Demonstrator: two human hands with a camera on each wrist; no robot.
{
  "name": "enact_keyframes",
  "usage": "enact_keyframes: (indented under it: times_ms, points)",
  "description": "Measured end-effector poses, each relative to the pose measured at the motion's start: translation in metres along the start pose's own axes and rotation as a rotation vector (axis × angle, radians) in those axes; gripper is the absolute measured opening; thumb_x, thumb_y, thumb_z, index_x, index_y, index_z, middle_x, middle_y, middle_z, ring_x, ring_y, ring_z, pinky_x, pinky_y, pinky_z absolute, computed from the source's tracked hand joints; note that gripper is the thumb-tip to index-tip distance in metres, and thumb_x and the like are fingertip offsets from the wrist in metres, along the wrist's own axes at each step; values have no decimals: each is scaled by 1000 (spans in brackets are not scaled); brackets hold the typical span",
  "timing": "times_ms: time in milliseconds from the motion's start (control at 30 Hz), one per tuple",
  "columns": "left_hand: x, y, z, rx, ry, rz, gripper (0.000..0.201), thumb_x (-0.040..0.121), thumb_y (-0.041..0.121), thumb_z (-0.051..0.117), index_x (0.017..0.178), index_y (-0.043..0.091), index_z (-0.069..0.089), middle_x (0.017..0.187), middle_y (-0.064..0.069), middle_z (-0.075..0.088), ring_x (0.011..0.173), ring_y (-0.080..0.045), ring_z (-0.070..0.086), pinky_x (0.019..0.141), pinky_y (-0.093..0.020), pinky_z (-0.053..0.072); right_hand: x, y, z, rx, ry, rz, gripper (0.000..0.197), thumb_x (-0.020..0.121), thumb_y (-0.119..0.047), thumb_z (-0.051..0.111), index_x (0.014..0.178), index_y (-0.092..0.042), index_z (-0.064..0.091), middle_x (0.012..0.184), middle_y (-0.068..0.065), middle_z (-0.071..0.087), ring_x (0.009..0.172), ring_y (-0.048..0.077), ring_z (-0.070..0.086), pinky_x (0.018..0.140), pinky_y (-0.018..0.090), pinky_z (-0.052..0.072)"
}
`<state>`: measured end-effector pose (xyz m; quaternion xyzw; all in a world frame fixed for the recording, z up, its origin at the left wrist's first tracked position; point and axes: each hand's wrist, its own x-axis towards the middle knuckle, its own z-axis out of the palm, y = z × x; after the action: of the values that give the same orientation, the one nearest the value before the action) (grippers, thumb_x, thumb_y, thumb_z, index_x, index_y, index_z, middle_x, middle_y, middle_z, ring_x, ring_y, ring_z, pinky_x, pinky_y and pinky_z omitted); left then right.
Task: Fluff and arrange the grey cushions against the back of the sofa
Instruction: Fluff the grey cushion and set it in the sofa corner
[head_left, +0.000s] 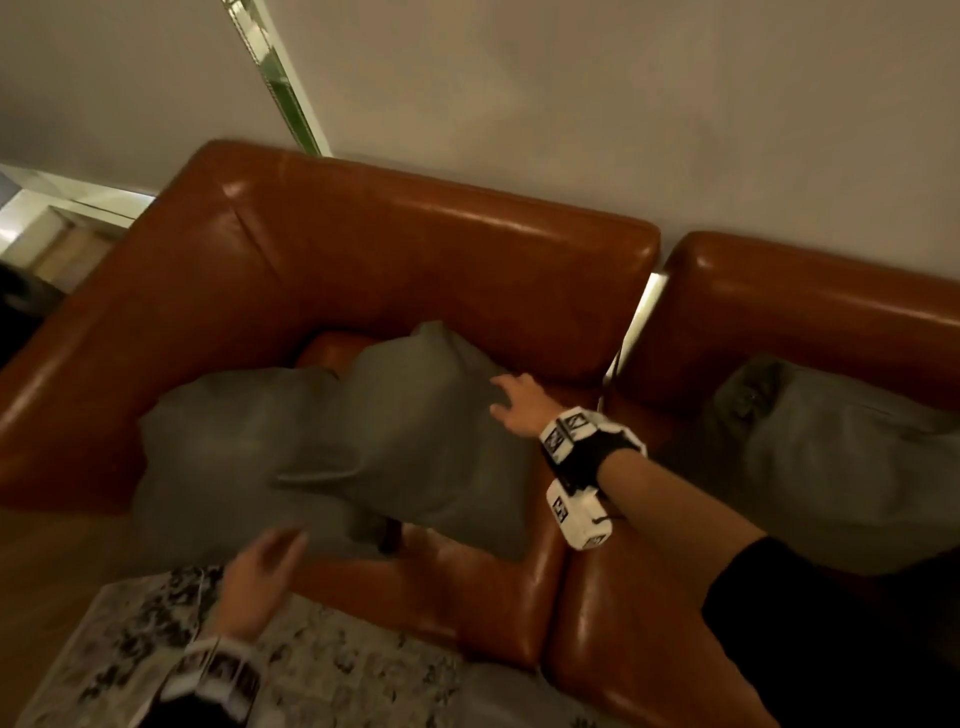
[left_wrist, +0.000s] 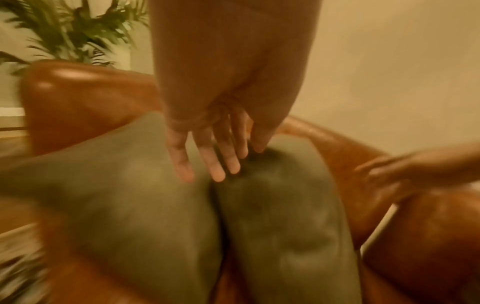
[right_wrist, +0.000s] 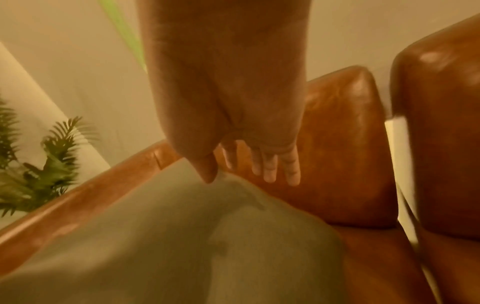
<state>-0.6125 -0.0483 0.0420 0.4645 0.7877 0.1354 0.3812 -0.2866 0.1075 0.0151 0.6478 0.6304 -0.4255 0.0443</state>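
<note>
- Two grey cushions lie on the seat of the brown leather sofa (head_left: 415, 244), slumped forward and overlapping instead of standing against the backrest: the left cushion (head_left: 228, 431) towards the armrest, the right cushion (head_left: 415, 415) leaning partly over it.
- The right hand (head_left: 519, 405), fingers spread and straight, rests at the right cushion's upper right edge, between cushion and backrest. It holds nothing.
- The left hand (head_left: 260, 577) hovers off the seat's front edge, over the patterned rug (head_left: 332, 660), fingers loosely open and empty, just clear of the cushions.
- The right hand is the nearer one. The cushion runs from it down and left, towards the front of the seat, so I'd judge the next lift has to tip it up and back.
- The left wrist view shows the seam where the two cushions press together; the head view shows only their overlap.
- The head view alone shows a third cushion (head_left: 831, 457) on the next seat, well apart.
</note>
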Motion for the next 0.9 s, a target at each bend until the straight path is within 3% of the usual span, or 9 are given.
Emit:
enact_keyframes:
  times_ms: [100, 167, 233, 300, 467, 633, 733, 800, 900]
  points:
    - [72, 71, 2, -25, 16, 82, 48, 80, 35, 69, 119, 8, 60, 122, -13, 62, 113, -24, 57, 99, -28, 44, 22, -5, 23, 70, 36, 7, 52, 99, -29, 38, 147, -18, 23, 152, 14, 20, 138, 37, 25, 111, 49, 28]
    - [117, 99, 12, 0, -62, -13, 89, 64, 67, 68, 133, 14, 48, 140, -10, 48, 128, -28, 45, 112, -39, 33, 44, -1, 27, 148, 84, 25, 47, 101, -27, 34, 146, -17, 26, 151, 14, 25, 137, 36, 28, 110, 49, 29]
    - [148, 118, 27, 38, -210, -129, 131, 40, 89, 59, 143, 15, 30, 149, -13, 36, 135, -33, 36, 114, -46, 29, 71, 8, 22, 185, 121, 64, 43, 102, -27, 30, 143, -14, 31, 148, 16, 30, 134, 37, 32, 109, 47, 31]
    - [164, 132, 47, 192, -277, -226, 148, 36, 92, 54, 148, 11, 2, 155, -19, 12, 142, -39, 17, 114, -55, 20, 96, 20, 17, 206, 134, 120, 43, 102, -28, 29, 142, -13, 32, 145, 17, 34, 131, 37, 36, 107, 47, 33]
    - [166, 128, 73, 404, -88, -193, 114, 62, 77, 57, 147, 15, 11, 151, -11, 23, 135, -38, 26, 103, -61, 25, 151, 32, -1, 237, 84, 195, 44, 103, -28, 26, 143, -10, 32, 148, 16, 35, 133, 34, 36, 108, 42, 31]
    - [149, 87, 69, 104, 36, -57, 75, 73, 53, 65, 134, 15, 42, 135, -10, 49, 125, -35, 42, 103, -56, 32, 182, 8, -11, 322, 98, 231, 48, 102, -37, 29, 146, -19, 29, 152, 11, 32, 137, 31, 33, 110, 38, 26]
    - [123, 69, 61, -65, 52, -28, 94, 52, 70, 53, 126, 11, 51, 126, -15, 58, 120, -35, 50, 100, -49, 37, 189, -10, -1, 527, 21, 253, 63, 92, -60, 35, 148, -35, 19, 155, 2, 26, 140, 31, 28, 113, 43, 22]
    - [112, 62, 55, -117, 36, -72, 109, 39, 74, 52, 128, 12, 50, 128, -14, 57, 121, -34, 49, 101, -47, 36, 188, -19, 10, 523, -40, 233, 70, 86, -70, 34, 143, -30, 35, 149, 0, 38, 135, 29, 37, 111, 44, 25]
    - [109, 52, 46, -77, -5, -95, 142, 12, 92, 50, 130, 12, 47, 129, -13, 56, 120, -34, 50, 101, -47, 38, 176, -24, 25, 227, 0, 85, 43, 94, -57, 32, 94, -22, 58, 94, 1, 62, 92, 22, 58, 96, 44, 39]
